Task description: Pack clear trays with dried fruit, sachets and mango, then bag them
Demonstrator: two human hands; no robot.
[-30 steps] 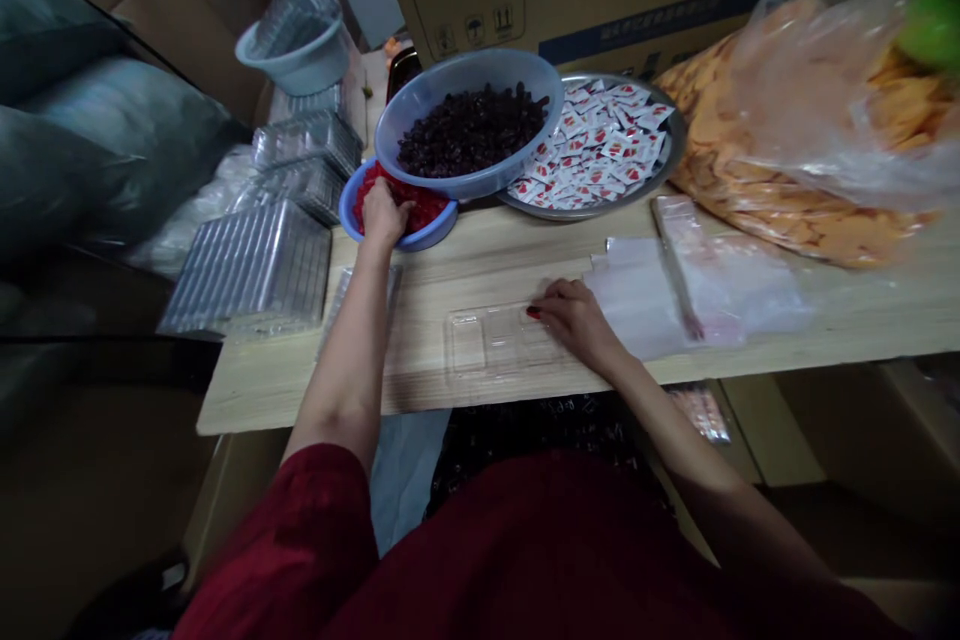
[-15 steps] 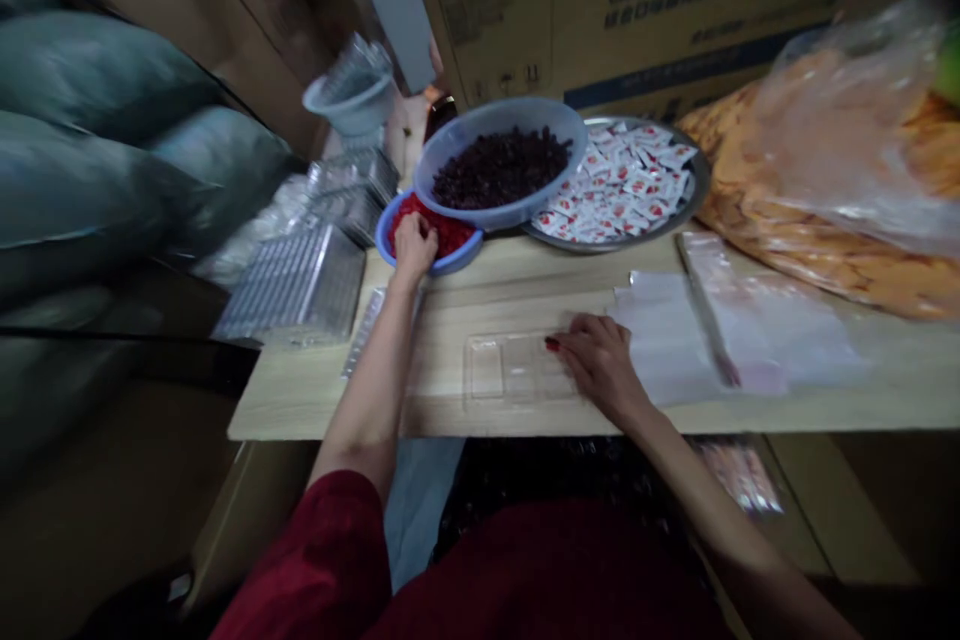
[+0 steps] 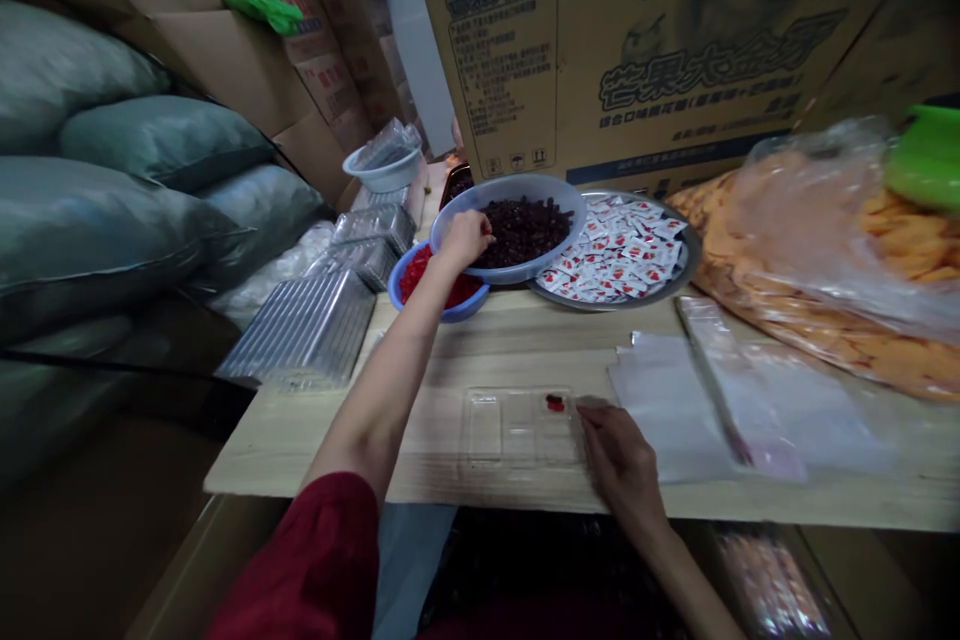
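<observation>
My left hand (image 3: 466, 238) reaches over the rim of a pale blue bowl (image 3: 457, 208) of dark dried fruit (image 3: 525, 230), fingers curled; what they hold is hidden. Just below it sits a smaller blue bowl (image 3: 405, 295) of red pieces (image 3: 420, 270). A clear plastic compartment tray (image 3: 517, 425) lies on the wooden tabletop (image 3: 315, 410) near the front edge, with a red piece (image 3: 555, 403) in its right compartment. My right hand (image 3: 622, 460) rests at the tray's right end, fingers bent against it.
A metal plate (image 3: 686, 265) of small red-and-white sachets stands right of the bowls. Clear bags (image 3: 712, 400) lie on the right, behind them a large bag of orange snacks (image 3: 825, 250). Stacks of clear trays (image 3: 307, 325) sit left. Cardboard boxes (image 3: 637, 30) back the table.
My left hand has left the red bowl and moved up-right to the dark fruit bowl. A red piece now lies in the tray. The camera tilted up.
</observation>
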